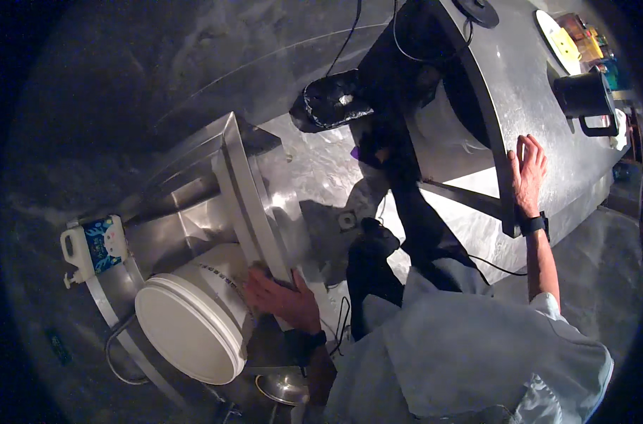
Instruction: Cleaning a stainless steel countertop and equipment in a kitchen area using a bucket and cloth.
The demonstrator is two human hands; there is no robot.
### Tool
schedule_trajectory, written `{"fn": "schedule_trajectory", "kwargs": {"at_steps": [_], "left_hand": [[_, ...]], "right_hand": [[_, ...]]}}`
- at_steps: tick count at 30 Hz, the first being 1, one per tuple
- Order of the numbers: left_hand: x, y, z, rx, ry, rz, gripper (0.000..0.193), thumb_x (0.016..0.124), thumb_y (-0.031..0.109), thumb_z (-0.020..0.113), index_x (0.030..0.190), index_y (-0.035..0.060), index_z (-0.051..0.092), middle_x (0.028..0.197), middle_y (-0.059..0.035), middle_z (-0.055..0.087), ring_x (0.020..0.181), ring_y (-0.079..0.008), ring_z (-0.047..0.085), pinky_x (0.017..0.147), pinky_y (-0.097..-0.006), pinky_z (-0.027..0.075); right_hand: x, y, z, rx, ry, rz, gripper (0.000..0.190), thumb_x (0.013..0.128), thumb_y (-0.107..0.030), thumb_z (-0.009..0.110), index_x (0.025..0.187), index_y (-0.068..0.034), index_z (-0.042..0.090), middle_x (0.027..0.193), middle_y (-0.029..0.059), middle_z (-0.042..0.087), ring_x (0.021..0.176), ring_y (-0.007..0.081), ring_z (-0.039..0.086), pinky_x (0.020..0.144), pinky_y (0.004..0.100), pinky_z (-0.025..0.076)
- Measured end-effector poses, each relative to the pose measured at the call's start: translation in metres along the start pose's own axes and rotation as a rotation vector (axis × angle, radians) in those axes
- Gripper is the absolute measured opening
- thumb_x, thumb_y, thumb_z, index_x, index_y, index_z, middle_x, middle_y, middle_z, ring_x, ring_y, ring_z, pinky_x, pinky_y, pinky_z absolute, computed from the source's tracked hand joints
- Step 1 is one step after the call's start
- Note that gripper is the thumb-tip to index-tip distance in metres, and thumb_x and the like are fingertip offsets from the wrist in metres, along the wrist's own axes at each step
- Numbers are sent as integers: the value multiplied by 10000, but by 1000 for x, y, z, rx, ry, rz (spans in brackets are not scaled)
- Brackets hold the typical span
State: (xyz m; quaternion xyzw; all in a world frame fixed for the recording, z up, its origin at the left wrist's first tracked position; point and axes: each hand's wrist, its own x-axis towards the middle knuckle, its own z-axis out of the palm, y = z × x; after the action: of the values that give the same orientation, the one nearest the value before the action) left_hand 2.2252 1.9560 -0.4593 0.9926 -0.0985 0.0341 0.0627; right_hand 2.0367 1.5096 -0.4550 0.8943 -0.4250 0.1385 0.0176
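My left hand point(287, 302) rests over the front rim of a stainless steel sink point(255, 201), thumb towards the outer side and fingers towards the basin. Close to those fingers is a white plastic bucket point(191, 326) with a lid, tilted in view and bearing dark print on its side. On the other side, my right hand point(530, 172) lies on the edge of a grey tabletop point(559, 175), fingers slightly apart and holding nothing. A dark band circles each wrist. Farther along the tabletop stands a black mug point(583, 95) with a handle.
A white pump jug point(96, 249) sits at the sink's far side. A bin lined with a black bag point(334, 100) stands on the floor. The table also bears a white plate point(551, 40) with something yellow and a black disc point(477, 10). Cables trail near my legs.
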Motion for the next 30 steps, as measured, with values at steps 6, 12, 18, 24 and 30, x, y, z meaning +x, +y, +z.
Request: {"fn": "schedule_trajectory", "kwargs": {"at_steps": [6, 12, 18, 24, 30], "left_hand": [[-5, -6, 3, -106, 8, -31, 762, 817, 383, 619, 1375, -18, 290, 1376, -250, 333, 1288, -449, 250, 1068, -552, 180], [1, 4, -6, -68, 0, -23, 759, 797, 390, 651, 1358, -6, 328, 1378, -242, 342, 1289, -436, 257, 1069, -545, 185], [3, 0, -2, -118, 20, -73, 789, 770, 407, 672, 1360, 5, 336, 1364, -254, 356, 1279, -431, 273, 1060, -547, 195], [4, -1, -1, -75, 14, -35, 773, 845, 521, 515, 1373, -6, 316, 1340, -271, 357, 1263, -441, 273, 1041, -550, 209], [-2, 1, 1, -4, 51, -19, 800, 769, 381, 656, 1373, -5, 302, 1337, -280, 365, 1248, -448, 309, 1060, -544, 198]], "right_hand": [[-1, -6, -6, 11, -2, -17, 431, 895, -365, 536, 1248, -126, 479, 1327, 100, 424, 1200, 294, 391, 1003, 436, 279], [3, 1, -9, 59, 0, -45, 397, 904, -315, 533, 1228, -89, 488, 1304, 121, 437, 1186, 303, 398, 1010, 429, 269], [5, -12, -8, 3, -22, -13, 407, 901, -321, 533, 1217, -70, 487, 1295, 132, 443, 1199, 295, 394, 1013, 426, 268], [-7, 10, 0, -8, 5, -55, 419, 907, -307, 515, 1251, -73, 464, 1304, 134, 440, 1216, 294, 388, 1020, 424, 260], [1, 3, 1, 57, 17, -15, 398, 903, -316, 539, 1213, -70, 492, 1257, 128, 471, 1182, 304, 416, 999, 415, 296]]}}
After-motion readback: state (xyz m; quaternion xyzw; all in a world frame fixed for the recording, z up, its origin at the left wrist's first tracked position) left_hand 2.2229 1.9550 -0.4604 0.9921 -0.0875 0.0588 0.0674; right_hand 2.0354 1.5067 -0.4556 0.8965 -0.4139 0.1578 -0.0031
